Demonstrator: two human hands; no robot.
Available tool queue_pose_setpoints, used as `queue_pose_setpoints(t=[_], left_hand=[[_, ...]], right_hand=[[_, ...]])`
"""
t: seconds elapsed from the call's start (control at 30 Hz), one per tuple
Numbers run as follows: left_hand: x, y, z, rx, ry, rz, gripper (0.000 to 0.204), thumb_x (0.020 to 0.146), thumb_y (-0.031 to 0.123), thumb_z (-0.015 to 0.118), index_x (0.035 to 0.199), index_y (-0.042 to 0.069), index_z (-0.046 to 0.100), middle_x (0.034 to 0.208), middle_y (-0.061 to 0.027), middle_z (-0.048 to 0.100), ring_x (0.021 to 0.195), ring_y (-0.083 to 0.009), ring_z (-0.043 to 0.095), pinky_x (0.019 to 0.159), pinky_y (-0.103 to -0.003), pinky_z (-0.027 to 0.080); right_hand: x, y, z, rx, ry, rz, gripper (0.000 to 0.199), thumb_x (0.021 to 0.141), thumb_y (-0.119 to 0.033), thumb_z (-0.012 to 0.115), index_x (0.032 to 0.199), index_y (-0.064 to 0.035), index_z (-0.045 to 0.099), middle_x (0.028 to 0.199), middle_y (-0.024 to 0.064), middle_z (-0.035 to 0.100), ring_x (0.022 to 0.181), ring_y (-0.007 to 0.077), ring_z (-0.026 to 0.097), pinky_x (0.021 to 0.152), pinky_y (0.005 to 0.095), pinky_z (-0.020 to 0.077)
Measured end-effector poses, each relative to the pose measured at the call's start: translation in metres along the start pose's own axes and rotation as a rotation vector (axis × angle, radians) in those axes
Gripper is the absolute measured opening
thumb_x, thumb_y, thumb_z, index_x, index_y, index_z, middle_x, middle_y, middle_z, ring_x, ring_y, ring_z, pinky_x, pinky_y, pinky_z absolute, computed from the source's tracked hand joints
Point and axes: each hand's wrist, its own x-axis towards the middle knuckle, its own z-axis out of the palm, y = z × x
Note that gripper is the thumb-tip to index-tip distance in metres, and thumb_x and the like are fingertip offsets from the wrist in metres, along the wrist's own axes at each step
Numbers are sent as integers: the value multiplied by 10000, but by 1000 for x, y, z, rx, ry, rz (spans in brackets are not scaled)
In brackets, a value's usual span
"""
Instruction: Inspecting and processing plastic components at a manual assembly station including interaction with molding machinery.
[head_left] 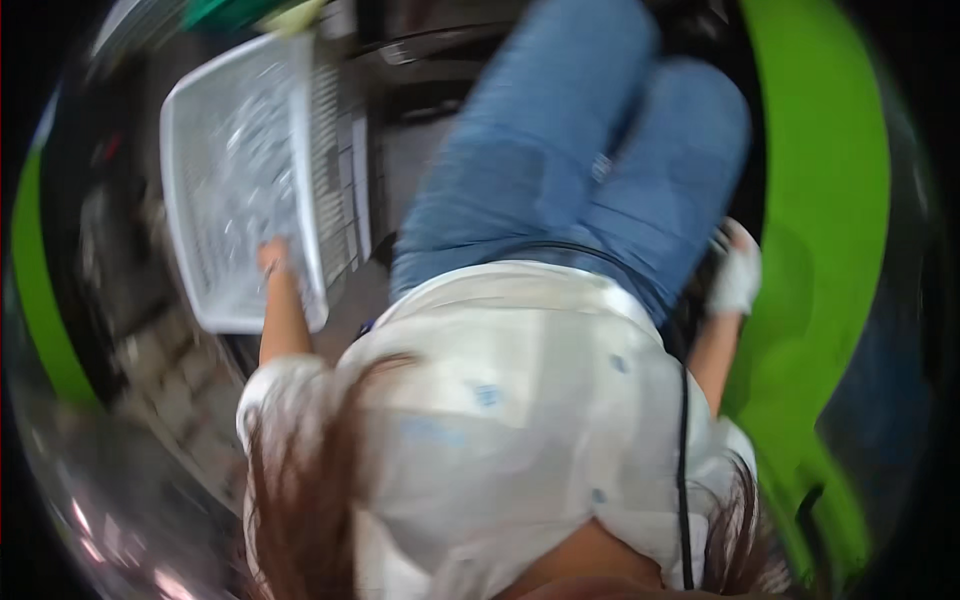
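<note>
On my left, a white plastic basket with slotted sides holds a heap of clear, shiny pieces, too blurred to name. My left hand reaches over the near end of this basket, low among or just above the pieces. Motion smears its fingers, so their grip does not show. Beside my right thigh, my right hand wears a white glove that leaves the fingertips bare. Its fingers look curled around a small dark thing I cannot make out, close to the edge of a bright green surface.
My legs in blue jeans fill the upper middle. A green object and a pale yellow one sit beyond the basket. Another green strip runs along the far left. Paving-like blocks show below the basket.
</note>
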Motion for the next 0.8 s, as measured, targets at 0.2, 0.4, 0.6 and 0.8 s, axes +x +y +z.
queue_pose_setpoints(t=[0.2, 0.4, 0.6, 0.8], left_hand=[[-59, 139, -249, -691, 985, 357, 388, 838, 127, 588, 1189, -32, 544, 1169, -203, 574, 1102, -332, 534, 964, -399, 401], [-162, 322, -462, -1066, 787, 1146, 299, 940, 6, 480, 1235, -41, 480, 1311, -176, 490, 1222, -260, 483, 1042, -360, 375], [-175, 445, -546, -762, 515, 1291, 302, 979, 143, 476, 1251, 33, 548, 1268, -113, 571, 1199, -212, 524, 1013, -313, 399], [-193, 476, -532, -415, 939, 1256, 111, 827, 97, 602, 855, -6, 633, 825, -158, 630, 815, -316, 608, 776, -372, 481]], right_hand=[[-3, 180, 12, -642, 15, 662, 386, 890, -292, 417, 1160, -116, 631, 1202, 121, 615, 1140, 289, 557, 953, 361, 422], [14, 322, -6, -576, 235, 650, 342, 825, -285, 535, 1119, -150, 644, 1134, 160, 638, 1109, 333, 578, 931, 389, 452], [90, 353, -27, -533, 440, 601, 326, 865, -293, 536, 1135, -132, 622, 1124, 132, 635, 1073, 268, 591, 907, 341, 451], [174, 339, -21, -244, 424, 712, 316, 876, -273, 520, 1149, -136, 602, 1128, 124, 619, 1057, 256, 584, 858, 336, 468]])
